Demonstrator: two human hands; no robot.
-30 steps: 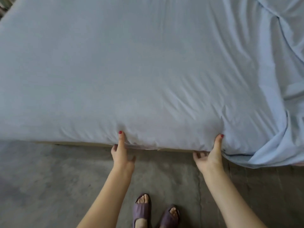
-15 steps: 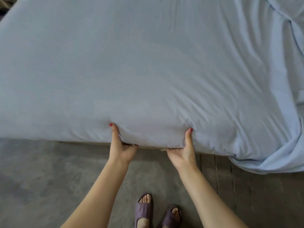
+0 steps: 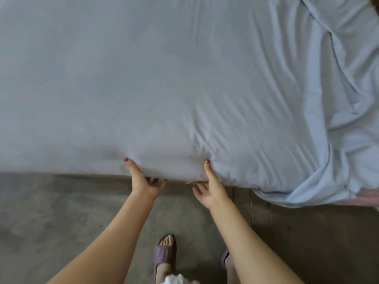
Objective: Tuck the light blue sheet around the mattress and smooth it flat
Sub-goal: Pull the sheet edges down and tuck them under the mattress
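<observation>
Where hands grip edge, light blue sheet smooth; right side rumpled.

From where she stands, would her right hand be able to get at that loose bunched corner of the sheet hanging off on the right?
Probably yes. The right hand grips the sheet at the mattress edge, and the loose bunched corner hangs further along the same edge. Only bare floor lies between them, though she may need to lean or step sideways.
</observation>
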